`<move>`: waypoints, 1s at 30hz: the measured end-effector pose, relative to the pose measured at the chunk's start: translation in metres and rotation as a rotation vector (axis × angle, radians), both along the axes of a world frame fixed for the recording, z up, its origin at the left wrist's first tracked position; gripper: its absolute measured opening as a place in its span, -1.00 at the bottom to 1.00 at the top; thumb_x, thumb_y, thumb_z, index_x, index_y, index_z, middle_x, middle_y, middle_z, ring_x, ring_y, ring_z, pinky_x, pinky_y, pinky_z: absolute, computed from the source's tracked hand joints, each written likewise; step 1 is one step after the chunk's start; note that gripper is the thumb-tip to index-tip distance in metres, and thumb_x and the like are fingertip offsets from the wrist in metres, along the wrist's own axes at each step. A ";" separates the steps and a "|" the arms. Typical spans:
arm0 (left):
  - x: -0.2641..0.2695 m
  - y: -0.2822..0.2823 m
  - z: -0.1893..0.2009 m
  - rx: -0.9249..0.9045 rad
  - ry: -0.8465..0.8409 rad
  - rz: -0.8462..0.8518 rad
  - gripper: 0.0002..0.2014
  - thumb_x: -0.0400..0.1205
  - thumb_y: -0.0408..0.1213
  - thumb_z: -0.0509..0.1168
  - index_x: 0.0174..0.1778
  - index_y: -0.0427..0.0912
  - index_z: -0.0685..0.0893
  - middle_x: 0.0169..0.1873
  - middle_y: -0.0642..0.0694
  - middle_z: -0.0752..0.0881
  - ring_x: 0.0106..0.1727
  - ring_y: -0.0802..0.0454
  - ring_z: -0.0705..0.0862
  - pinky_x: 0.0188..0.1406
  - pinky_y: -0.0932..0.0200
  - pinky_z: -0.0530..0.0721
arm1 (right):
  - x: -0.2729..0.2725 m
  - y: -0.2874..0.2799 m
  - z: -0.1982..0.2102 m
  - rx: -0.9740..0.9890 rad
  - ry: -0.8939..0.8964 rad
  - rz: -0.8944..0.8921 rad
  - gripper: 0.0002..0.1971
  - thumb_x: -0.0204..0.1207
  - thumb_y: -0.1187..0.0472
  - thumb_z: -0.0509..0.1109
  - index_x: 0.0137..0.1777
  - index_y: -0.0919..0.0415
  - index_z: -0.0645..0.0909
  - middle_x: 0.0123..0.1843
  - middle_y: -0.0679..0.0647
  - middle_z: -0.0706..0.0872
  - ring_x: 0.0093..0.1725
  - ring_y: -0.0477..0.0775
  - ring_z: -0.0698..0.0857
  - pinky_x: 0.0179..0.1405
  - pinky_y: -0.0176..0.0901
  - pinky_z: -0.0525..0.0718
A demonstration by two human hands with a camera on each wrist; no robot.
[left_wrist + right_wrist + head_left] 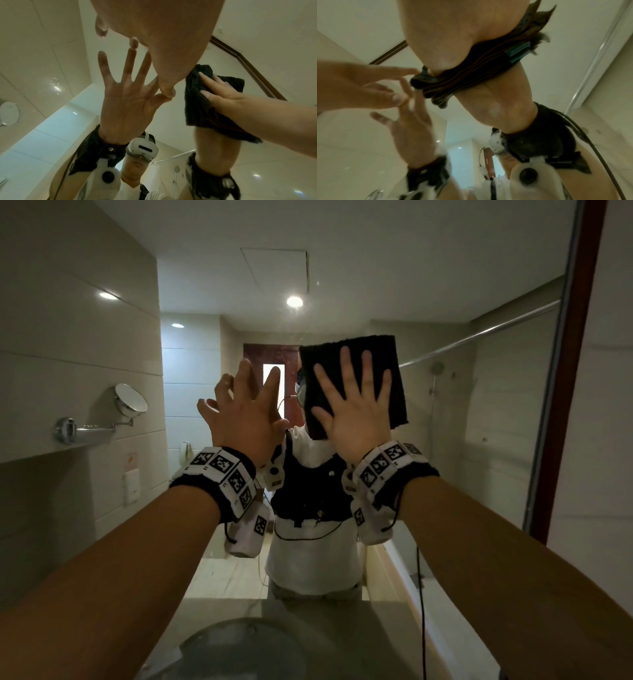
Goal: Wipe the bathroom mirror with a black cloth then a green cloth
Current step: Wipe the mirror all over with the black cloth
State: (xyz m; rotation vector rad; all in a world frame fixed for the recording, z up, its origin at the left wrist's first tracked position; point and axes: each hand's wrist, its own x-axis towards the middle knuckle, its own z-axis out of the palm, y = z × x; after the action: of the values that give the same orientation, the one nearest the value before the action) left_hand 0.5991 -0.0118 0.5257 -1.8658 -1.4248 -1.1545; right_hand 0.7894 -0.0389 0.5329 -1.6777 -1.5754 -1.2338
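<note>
One black cloth (356, 381) flat under right hand (356, 419), against mirror (445, 440).

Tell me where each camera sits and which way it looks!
Head: on the person's head, facing the mirror; shows both forearms, the left hand, and the right hand pressing the black cloth flat.
Left wrist: under the left hand, looking up along it at the glass; shows its fingers touching their reflection.
Right wrist: under the right palm, looking up; shows the cloth's folded edge.
Shared: all three see the black cloth and both hands.
</note>
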 end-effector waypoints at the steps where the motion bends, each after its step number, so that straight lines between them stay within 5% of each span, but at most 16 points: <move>1: 0.000 0.000 0.000 0.002 0.002 0.001 -0.13 0.53 0.28 0.38 0.67 0.32 0.02 0.69 -0.12 0.04 0.65 -0.37 0.14 0.40 -0.61 0.29 | 0.011 -0.003 0.003 0.014 0.015 0.008 -0.32 0.69 -0.33 -0.06 0.74 -0.23 -0.18 0.78 0.11 -0.30 0.73 0.34 -0.29 0.64 0.48 -0.25; 6: 0.002 0.000 0.000 -0.010 -0.001 -0.004 -0.14 0.55 0.25 0.38 0.67 0.31 0.03 0.70 -0.12 0.03 0.66 -0.38 0.12 0.41 -0.62 0.28 | 0.057 -0.016 0.018 0.098 0.168 0.000 -0.32 0.67 -0.36 -0.08 0.74 -0.24 -0.15 0.79 0.11 -0.24 0.74 0.35 -0.24 0.64 0.50 -0.20; 12: 0.005 0.001 -0.002 -0.019 -0.025 -0.042 -0.14 0.57 0.16 0.38 0.69 0.31 0.00 0.71 -0.11 -0.05 0.67 -0.37 0.06 0.43 -0.61 0.26 | 0.032 -0.016 0.024 0.066 0.271 0.008 -0.30 0.70 -0.28 0.02 0.75 -0.22 -0.19 0.77 0.17 -0.33 0.71 0.42 -0.33 0.61 0.57 -0.23; 18: 0.002 0.001 -0.002 -0.006 -0.019 -0.027 -0.13 0.57 0.22 0.38 0.69 0.31 -0.01 0.71 -0.11 -0.02 0.67 -0.36 0.08 0.44 -0.60 0.26 | -0.016 -0.007 -0.009 -0.080 0.020 0.033 -0.26 0.66 -0.34 0.03 0.72 -0.27 -0.25 0.76 0.14 -0.40 0.70 0.39 -0.40 0.61 0.54 -0.29; 23: 0.001 0.001 -0.002 0.004 -0.017 -0.014 -0.13 0.53 0.26 0.38 0.67 0.32 0.02 0.69 -0.10 0.04 0.66 -0.36 0.12 0.40 -0.61 0.28 | 0.010 -0.012 -0.021 -0.080 -0.047 0.036 -0.26 0.64 -0.37 0.05 0.73 -0.29 -0.18 0.78 0.06 -0.33 0.72 0.31 -0.35 0.63 0.47 -0.30; 30: 0.000 0.000 -0.001 -0.018 -0.007 -0.008 -0.13 0.56 0.25 0.36 0.69 0.33 -0.02 0.71 -0.10 0.00 0.67 -0.36 0.10 0.43 -0.61 0.25 | 0.079 -0.029 0.003 0.072 0.262 -0.038 -0.29 0.66 -0.35 0.00 0.74 -0.26 -0.16 0.79 0.07 -0.28 0.74 0.31 -0.25 0.64 0.48 -0.20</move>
State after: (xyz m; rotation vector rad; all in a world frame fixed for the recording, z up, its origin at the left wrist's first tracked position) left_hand 0.5991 -0.0121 0.5245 -1.8828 -1.4373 -1.1566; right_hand 0.8680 -0.0682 0.5364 -1.7500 -1.3332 -1.0271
